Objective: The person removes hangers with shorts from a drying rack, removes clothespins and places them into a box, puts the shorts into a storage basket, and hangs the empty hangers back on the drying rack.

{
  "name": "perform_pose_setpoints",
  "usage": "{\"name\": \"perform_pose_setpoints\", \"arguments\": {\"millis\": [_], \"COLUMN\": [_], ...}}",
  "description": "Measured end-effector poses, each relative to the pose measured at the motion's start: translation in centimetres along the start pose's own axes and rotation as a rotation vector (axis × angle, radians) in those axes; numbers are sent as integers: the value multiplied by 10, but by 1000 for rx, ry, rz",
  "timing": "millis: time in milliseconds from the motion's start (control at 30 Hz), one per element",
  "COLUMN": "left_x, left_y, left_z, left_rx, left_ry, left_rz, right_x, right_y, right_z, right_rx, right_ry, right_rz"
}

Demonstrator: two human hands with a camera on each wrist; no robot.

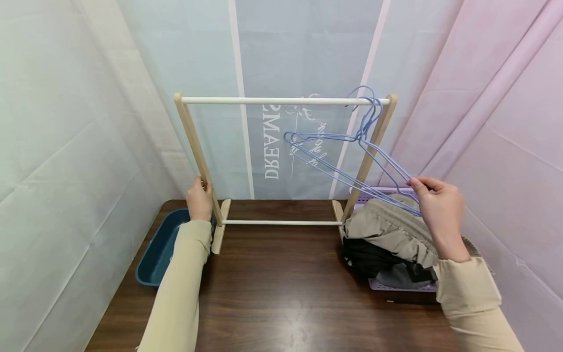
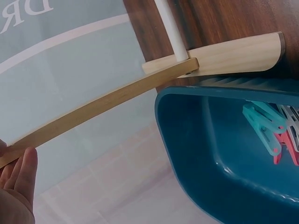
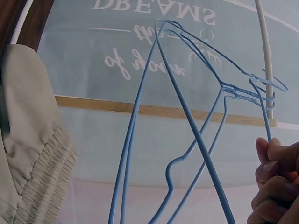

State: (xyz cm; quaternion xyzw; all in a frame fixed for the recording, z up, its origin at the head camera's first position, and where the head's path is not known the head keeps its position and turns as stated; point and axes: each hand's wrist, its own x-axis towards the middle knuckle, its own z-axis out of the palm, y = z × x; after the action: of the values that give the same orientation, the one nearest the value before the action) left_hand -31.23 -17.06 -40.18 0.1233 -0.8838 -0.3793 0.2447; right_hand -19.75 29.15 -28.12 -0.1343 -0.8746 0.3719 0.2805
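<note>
A small clothes rack has a white top rail (image 1: 281,100) and wooden uprights. My left hand (image 1: 200,200) grips its left upright (image 1: 191,135) low down, thumb and fingers around the wood. Several blue wire hangers (image 1: 362,134) hook over the right end of the rail, their bodies swung out toward me. With thumb and forefinger my right hand (image 1: 441,208) pinches the wire of one hanger near its right shoulder. The right wrist view shows the hanger necks (image 3: 224,88) bunched close together, with that hand (image 3: 278,179) pinching a wire.
At right, beige elastic-waist clothing (image 1: 391,217) and dark garments (image 1: 369,256) fill a purple basket (image 1: 402,288). A blue basin (image 1: 163,242) stands left of the rack, with turquoise clothespins (image 2: 264,123) and red and white ones inside. Fabric walls surround the brown table (image 1: 272,283).
</note>
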Motion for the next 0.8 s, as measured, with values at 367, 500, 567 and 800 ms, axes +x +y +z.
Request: {"name": "perform_pose_setpoints", "arguments": {"millis": [367, 500, 567, 800], "left_x": [0, -1, -1, 0], "left_y": [-1, -1, -1, -2], "left_z": [1, 2, 2, 2], "left_rx": [4, -3, -6, -16], "left_ry": [7, 11, 12, 20], "left_rz": [10, 15, 16, 24], "right_x": [0, 1, 1, 3], "right_y": [0, 1, 2, 7], "right_z": [6, 9, 10, 11], "right_rx": [-28, -18, -16, -44], "right_ry": [-39, -38, -38, -68], "right_rz": [21, 19, 19, 46]}}
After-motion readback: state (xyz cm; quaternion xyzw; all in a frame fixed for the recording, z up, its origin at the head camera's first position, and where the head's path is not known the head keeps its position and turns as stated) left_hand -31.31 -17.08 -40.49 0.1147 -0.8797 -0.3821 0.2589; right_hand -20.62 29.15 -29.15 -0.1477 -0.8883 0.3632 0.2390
